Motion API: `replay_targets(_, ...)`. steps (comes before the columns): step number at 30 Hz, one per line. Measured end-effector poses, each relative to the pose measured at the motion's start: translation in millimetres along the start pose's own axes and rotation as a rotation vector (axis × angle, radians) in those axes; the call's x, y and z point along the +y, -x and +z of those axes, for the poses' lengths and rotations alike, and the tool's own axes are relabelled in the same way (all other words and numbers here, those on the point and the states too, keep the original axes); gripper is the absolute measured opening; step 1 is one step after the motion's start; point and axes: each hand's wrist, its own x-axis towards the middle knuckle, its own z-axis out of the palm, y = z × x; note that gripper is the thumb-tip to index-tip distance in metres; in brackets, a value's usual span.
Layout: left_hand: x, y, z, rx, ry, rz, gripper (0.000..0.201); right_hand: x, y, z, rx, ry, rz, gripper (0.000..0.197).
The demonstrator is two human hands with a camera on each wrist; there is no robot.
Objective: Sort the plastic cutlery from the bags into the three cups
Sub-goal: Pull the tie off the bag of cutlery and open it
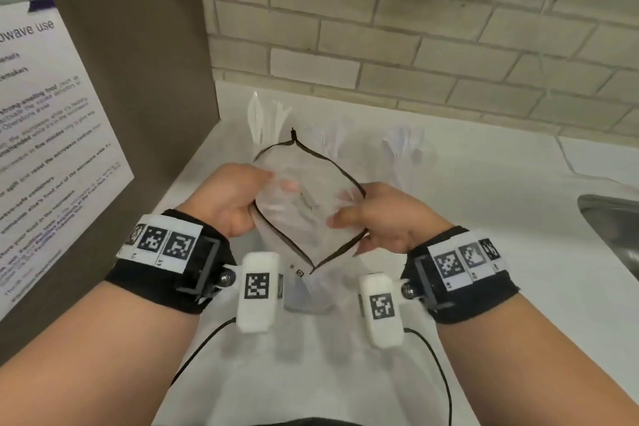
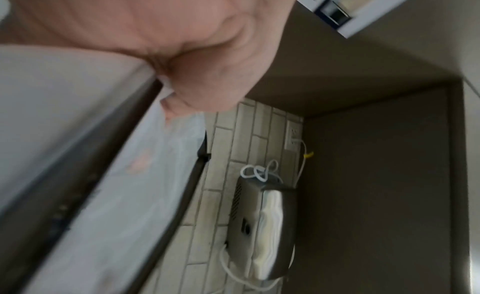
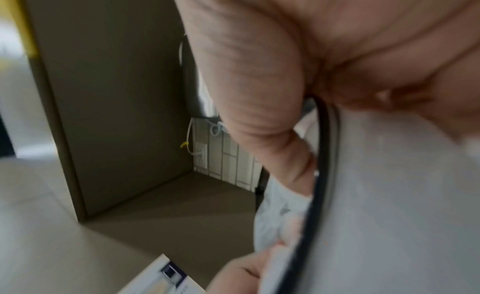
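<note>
A clear zip bag (image 1: 304, 207) with a dark zipper rim is held above the white counter, its mouth pulled wide open. My left hand (image 1: 257, 190) pinches the left side of the rim and my right hand (image 1: 345, 214) pinches the right side. What lies inside the bag is too blurred to tell. Behind the bag stand three clear cups: the left cup (image 1: 266, 121), the middle cup (image 1: 333, 140) and the right cup (image 1: 404, 145), each with white plastic cutlery. In the wrist views my left hand (image 2: 182, 76) and right hand (image 3: 283, 105) curl on the bag's edge (image 2: 116, 195) (image 3: 389, 195).
A brown cabinet panel (image 1: 138, 45) with a printed notice (image 1: 41, 149) stands close on the left. A steel sink (image 1: 612, 228) is set into the counter (image 1: 484, 204) at the right. A brick wall (image 1: 415, 28) backs the counter, with a paper dispenser (image 2: 265, 226) on it.
</note>
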Motion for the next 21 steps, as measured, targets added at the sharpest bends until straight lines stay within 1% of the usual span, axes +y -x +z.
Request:
replay_targets(1,0.4,-1.4,-2.0,-0.008,0.079,-0.013,0.030,4.2,-0.6,3.0,-0.003,0.061,0.058,0.030)
replay_targets(2,0.3,-0.7,-2.4,-0.014,0.144,-0.035,0.026,8.2,-1.5,5.8,-0.025,0.039,0.095,0.034)
replay_targets(3,-1.9,-1.5,-3.2,-0.010,0.197,-0.064,0.028,12.5,-4.6,7.1,-0.038,-0.065,0.103,0.040)
replay_targets(5,-10.7,-2.4,-6.6,0.008,0.249,-0.121,0.033,19.0,-13.7,7.3,-0.028,-0.424,0.090,0.046)
replay_targets(7,-19.7,1.5,-7.3,-0.064,0.252,-0.173,0.036,16.4,-19.6,6.7,-0.029,-0.739,0.087,0.040)
replay_targets(8,-22.9,4.3,-6.4,-0.096,0.194,-0.189,0.038,13.7,-21.1,6.8,-0.058,-0.818,0.086,0.035)
replay_targets(9,-26.0,5.5,-5.4,-0.087,0.076,-0.184,0.041,11.0,-21.3,7.0,-0.104,-0.841,0.069,0.033)
replay_targets(10,-28.9,6.6,-4.5,-0.034,-0.083,-0.156,0.051,8.5,-21.3,7.3,-0.145,-0.802,0.026,0.033)
replay_targets(11,-30.2,6.8,-4.9,0.057,-0.287,-0.100,0.066,7.6,-23.6,7.1,-0.151,-0.690,-0.031,0.033)
replay_targets(12,-27.7,8.0,-4.4,0.160,-0.520,-0.008,0.084,6.8,-25.0,7.5,-0.130,-0.538,-0.094,0.034)
replay_targets(13,-22.8,9.6,-3.4,0.244,-0.765,0.115,0.102,6.7,-25.0,8.1,-0.091,-0.379,-0.145,0.043)
replay_targets(14,-16.6,12.2,-2.2,0.285,-0.990,0.256,0.113,7.6,-26.0,8.1,-0.082,-0.249,-0.184,0.053)
replay_targets(15,-10.6,13.2,-0.4,0.271,-1.180,0.393,0.115,8.0,-25.7,8.3,-0.104,-0.165,-0.213,0.062)
replay_targets(16,-5.6,12.9,2.4,0.210,-1.337,0.496,0.109,8.8,-25.6,8.3,-0.133,-0.104,-0.244,0.068)
replay_targets(17,-2.9,9.7,4.1,0.125,-1.460,0.539,0.096,9.1,-24.1,8.2,-0.162,-0.045,-0.268,0.073)
replay_targets(18,-2.5,5.1,5.3,0.057,-1.532,0.519,0.078,8.9,-23.4,6.8,-0.180,0.022,-0.279,0.076)
replay_targets(19,-4.1,0.1,5.5,0.018,-1.580,0.486,0.054,8.3,-22.4,4.3,-0.186,0.130,-0.279,0.077)
replay_targets(20,-5.1,-2.5,5.9,0.007,-1.607,0.455,0.031,7.7,-21.9,0.3,-0.161,0.290,-0.276,0.076)
replay_targets(21,-6.4,-2.7,6.0,0.034,-1.561,0.419,0.019,7.9,-22.1,-4.5,-0.083,0.484,-0.272,0.074)
